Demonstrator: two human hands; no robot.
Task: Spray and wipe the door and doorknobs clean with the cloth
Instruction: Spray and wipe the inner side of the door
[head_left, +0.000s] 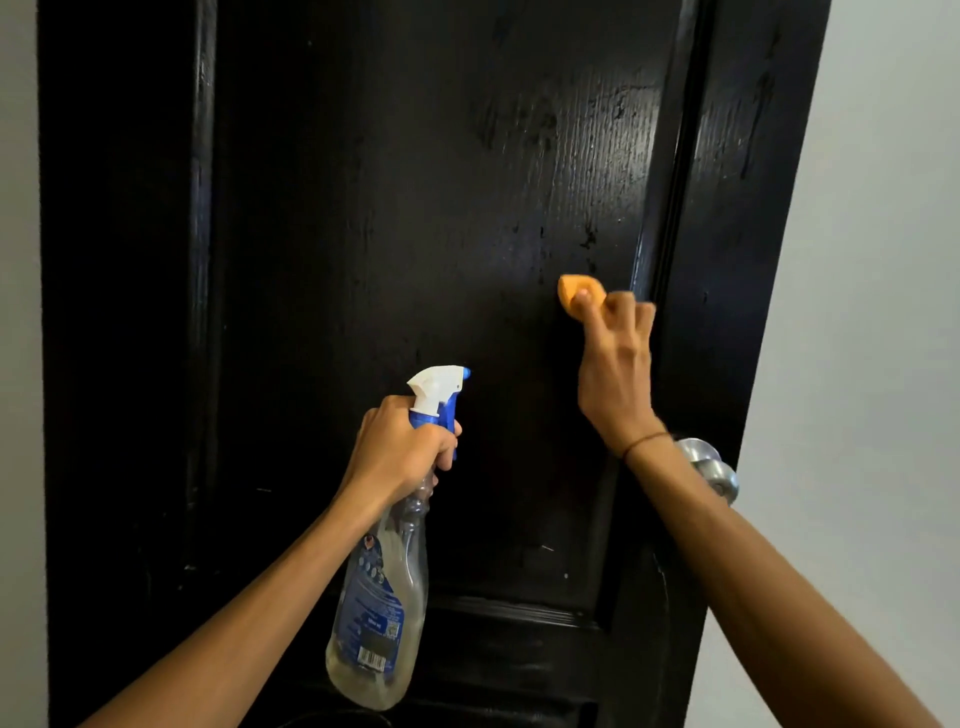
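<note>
A glossy black panelled door (395, 208) fills the view, with wet streaks on its upper right panel. My left hand (402, 449) grips the neck of a clear spray bottle (382, 592) with a blue label and a white and blue trigger head, its nozzle pointing right at the door. My right hand (615, 364) presses a small orange cloth (574, 296) against the door panel near its right moulding. A silver round doorknob (714, 470) sits at the door's right edge, partly hidden behind my right wrist.
Pale grey walls flank the door on the left (18, 364) and right (872, 364). The door's right edge stands slightly proud of the wall. A lower recessed panel begins near the bottom (519, 654).
</note>
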